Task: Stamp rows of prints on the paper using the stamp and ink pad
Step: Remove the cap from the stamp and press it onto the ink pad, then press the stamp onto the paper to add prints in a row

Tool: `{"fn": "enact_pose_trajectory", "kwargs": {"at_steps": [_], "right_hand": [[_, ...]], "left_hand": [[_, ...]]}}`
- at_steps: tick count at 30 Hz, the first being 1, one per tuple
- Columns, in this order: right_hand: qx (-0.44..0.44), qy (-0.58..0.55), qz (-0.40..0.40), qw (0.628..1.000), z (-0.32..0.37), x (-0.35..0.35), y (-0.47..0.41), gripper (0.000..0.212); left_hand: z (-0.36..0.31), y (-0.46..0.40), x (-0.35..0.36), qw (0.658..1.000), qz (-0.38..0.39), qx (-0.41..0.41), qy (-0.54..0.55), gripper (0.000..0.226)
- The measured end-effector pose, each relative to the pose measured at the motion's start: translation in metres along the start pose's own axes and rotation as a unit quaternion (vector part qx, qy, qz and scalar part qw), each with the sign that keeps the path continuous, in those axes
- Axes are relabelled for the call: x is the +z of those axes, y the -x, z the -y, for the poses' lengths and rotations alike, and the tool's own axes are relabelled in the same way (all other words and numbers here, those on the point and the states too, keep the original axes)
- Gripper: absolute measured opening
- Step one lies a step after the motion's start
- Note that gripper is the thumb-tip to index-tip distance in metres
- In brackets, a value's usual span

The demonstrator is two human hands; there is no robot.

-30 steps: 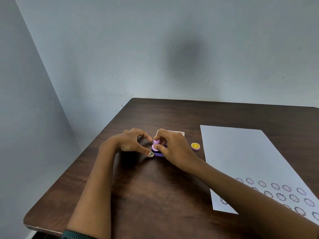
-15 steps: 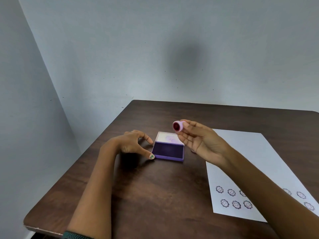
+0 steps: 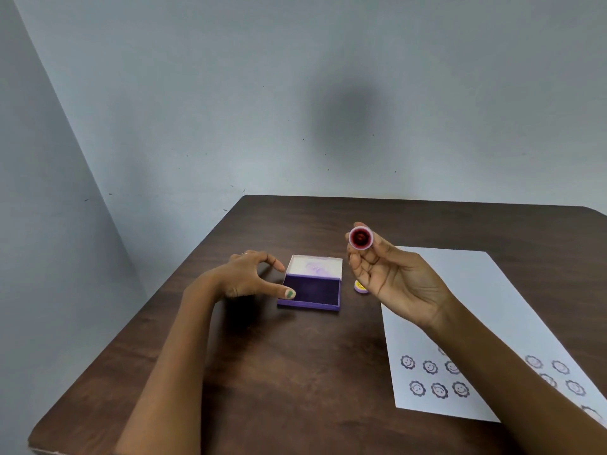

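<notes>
My right hand (image 3: pixel 391 284) holds the small round pink stamp (image 3: pixel 360 238) up in the air, its inked face turned toward me. The purple ink pad (image 3: pixel 312 292) lies open on the table, its white lid tilted back. My left hand (image 3: pixel 249 277) rests at the pad's left side, thumb and forefinger touching its left edge. The white paper (image 3: pixel 473 290) lies to the right, with two rows of smiley prints (image 3: pixel 430 377) near its front edge; my right forearm hides some of them.
A small yellow and purple cap (image 3: pixel 359 286) lies on the dark wooden table (image 3: pixel 295 372) between the pad and the paper. Grey walls stand close behind and to the left. The table's left and front edges are near.
My right hand lifted the stamp off the ink pad and turned its face up toward me. My left hand stayed by the pad.
</notes>
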State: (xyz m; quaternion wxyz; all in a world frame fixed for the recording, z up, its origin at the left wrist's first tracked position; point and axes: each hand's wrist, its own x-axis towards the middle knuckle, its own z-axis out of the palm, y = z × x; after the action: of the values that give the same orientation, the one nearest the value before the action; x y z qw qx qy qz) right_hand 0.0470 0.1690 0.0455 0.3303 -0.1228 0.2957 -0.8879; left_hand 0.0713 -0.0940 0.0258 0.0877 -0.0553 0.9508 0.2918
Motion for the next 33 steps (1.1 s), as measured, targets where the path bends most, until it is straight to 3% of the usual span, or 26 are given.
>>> {"fn": "enact_pose_trajectory", "kwargs": {"at_steps": [6, 9, 12, 16, 21, 27, 33], "right_hand": [[-0.050, 0.109, -0.008, 0.993, 0.019, -0.005, 0.012, 0.024], [-0.071, 0.191, -0.008, 0.979, 0.036, -0.018, 0.024, 0.024], [-0.082, 0.293, -0.003, 0.952, 0.052, -0.034, 0.037, 0.025], [-0.080, 0.436, -0.005, 0.896, 0.069, -0.054, 0.054, 0.028], [-0.050, 0.582, 0.031, 0.811, 0.078, -0.056, 0.068, 0.026], [0.008, 0.656, 0.075, 0.751, 0.075, -0.049, 0.070, 0.021], [0.034, 0.684, 0.083, 0.724, 0.074, -0.050, 0.070, 0.023]], "left_hand": [[-0.019, -0.004, 0.013, 0.990, -0.116, 0.039, -0.063, 0.069], [-0.042, -0.004, 0.029, 0.976, -0.180, 0.103, -0.072, 0.071], [-0.070, 0.002, 0.049, 0.960, -0.198, 0.183, -0.081, 0.072], [-0.105, 0.015, 0.080, 0.959, -0.107, 0.251, -0.082, 0.079], [-0.118, 0.022, 0.111, 0.949, 0.025, 0.277, -0.149, 0.098], [-0.116, 0.021, 0.115, 0.946, 0.070, 0.260, -0.182, 0.103], [-0.118, 0.022, 0.115, 0.946, 0.074, 0.254, -0.186, 0.106]]}}
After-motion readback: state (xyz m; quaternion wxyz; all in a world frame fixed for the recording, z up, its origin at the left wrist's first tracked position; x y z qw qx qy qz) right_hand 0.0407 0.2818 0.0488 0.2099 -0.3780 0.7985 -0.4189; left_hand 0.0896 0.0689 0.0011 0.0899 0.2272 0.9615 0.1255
